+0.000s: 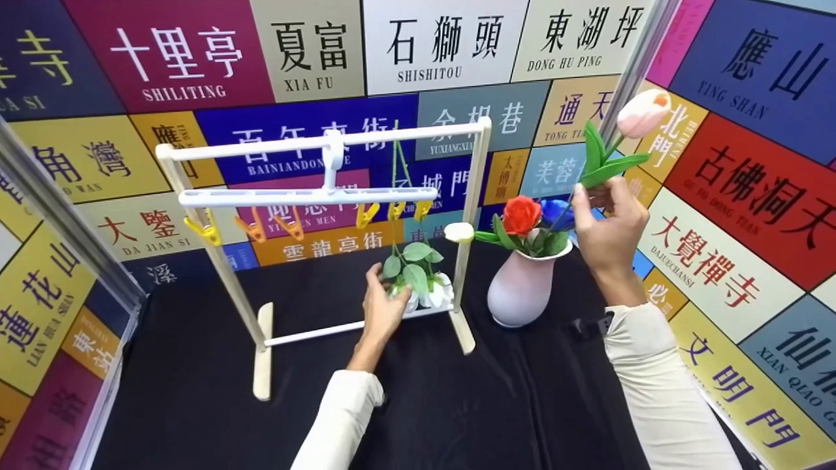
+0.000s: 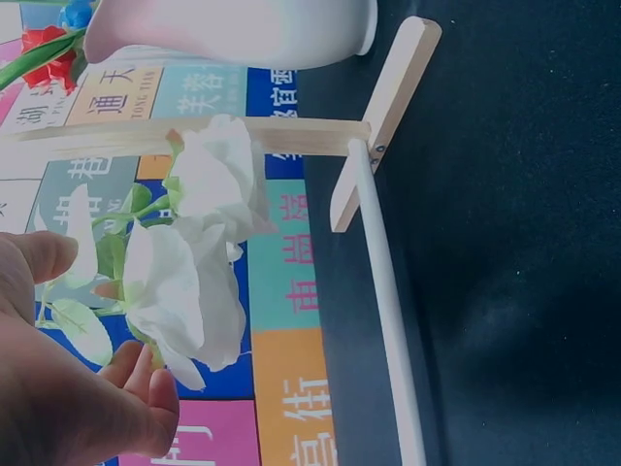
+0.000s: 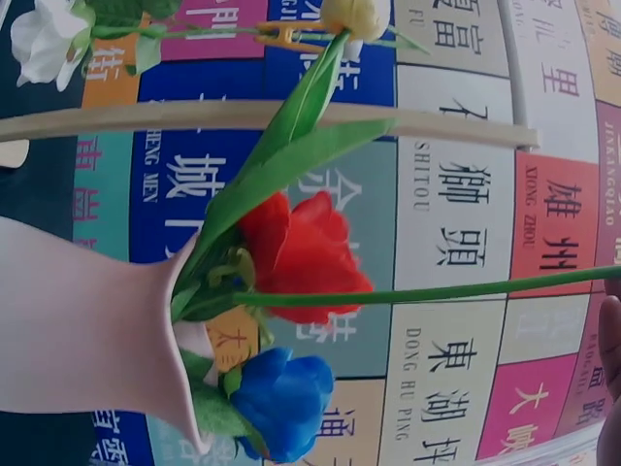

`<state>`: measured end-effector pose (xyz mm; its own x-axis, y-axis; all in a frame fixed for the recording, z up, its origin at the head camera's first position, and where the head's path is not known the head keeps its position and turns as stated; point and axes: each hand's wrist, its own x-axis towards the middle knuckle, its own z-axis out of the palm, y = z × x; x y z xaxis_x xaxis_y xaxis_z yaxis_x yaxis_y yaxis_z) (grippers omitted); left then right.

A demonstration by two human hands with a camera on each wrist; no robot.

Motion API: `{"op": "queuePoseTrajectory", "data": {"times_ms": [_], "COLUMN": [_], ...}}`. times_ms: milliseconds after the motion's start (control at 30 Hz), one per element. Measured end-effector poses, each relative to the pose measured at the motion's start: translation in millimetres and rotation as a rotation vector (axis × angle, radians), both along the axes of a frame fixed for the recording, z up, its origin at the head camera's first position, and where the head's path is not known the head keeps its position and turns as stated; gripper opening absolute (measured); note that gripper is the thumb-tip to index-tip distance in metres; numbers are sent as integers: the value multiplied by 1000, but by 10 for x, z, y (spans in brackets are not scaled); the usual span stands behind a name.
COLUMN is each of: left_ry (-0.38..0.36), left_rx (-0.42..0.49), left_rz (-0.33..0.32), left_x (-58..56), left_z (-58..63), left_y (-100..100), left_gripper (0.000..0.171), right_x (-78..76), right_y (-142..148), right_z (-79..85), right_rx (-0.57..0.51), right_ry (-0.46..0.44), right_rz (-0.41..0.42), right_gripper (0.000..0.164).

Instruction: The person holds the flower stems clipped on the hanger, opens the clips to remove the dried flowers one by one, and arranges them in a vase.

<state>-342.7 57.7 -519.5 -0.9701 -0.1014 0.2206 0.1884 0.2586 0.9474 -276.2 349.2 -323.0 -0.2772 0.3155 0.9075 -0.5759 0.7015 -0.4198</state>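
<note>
My right hand (image 1: 610,225) pinches a pink tulip (image 1: 643,113) just below its green leaves, up and right of the vase (image 1: 522,287). In the right wrist view the tulip's stem (image 3: 437,291) runs across a red rose (image 3: 310,257) to the vase's mouth; a blue rose (image 3: 281,403) and a pale yellow tulip (image 3: 354,15) also stand there. White roses (image 2: 184,282) with green leaves hang head down from the rack. Around them my left hand (image 2: 87,369) holds thumb and fingers apart, fingertips beside petals and leaves.
A wooden rack (image 1: 261,352) carries a white hanger bar (image 1: 274,196) with yellow and orange clips (image 1: 290,222). Its white lower rod (image 1: 313,334) runs close above the black cloth (image 1: 457,398). Panels of coloured signs (image 1: 450,39) stand behind and on both sides.
</note>
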Motion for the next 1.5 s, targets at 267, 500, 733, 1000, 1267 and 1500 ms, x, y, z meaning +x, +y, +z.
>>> {"op": "queuePoseTrajectory", "data": {"times_ms": [267,500,733,1000,1267,1500], "left_ry": [-3,-29,-30,-36,24,38], "left_rx": [-68,-89,-109,-100,-134,-151], "left_rz": [29,41,40,28,-5,-23], "left_x": [0,-3,7,61,88,86], "left_z": [-34,-69,-83,-78,-66,-63], "left_y": [-14,-18,-15,-19,-25,-27], "left_gripper": [77,76,73,58,26,10], "right_x": [-75,-132,-219,-307,-352,-374], "right_y": [68,52,124,193,250,289], "right_z": [-135,-273,-469,-702,-894,-1020], "right_rx": [-28,-54,-64,-56,-60,-16], "right_ry": [-48,-90,-140,-222,-342,-472], "right_rz": [-29,-20,-8,-35,-94,-113], "right_gripper": [11,10,11,10,12,16]}}
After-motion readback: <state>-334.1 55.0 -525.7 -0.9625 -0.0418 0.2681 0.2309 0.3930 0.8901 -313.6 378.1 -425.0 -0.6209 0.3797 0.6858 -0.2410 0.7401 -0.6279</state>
